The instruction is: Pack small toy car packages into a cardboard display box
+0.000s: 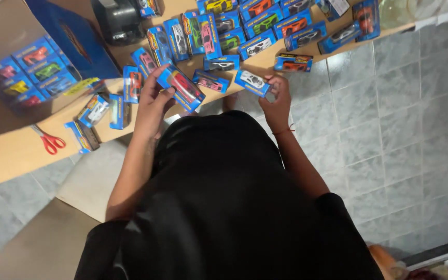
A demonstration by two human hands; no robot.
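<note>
At bench (11, 155) edge: left hand (154, 101) grips red toy-car box (182, 88); right hand (276, 98) pinches white toy-car box (252, 82); sorting step likely; next move needs free slot among boxed-car rows (245, 31); scissors (47, 139) left.

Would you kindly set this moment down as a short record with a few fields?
left hand: grips a blue toy-car box with a red car, lifted off the table
right hand: pinches a blue toy-car box with a white car at the table's edge
table: pale wood, strewn with more boxed cars
scissors: red handles, lying left of the hands
large carton: left side, pictures of the small boxes on its side
floor: grey tiles
</note>
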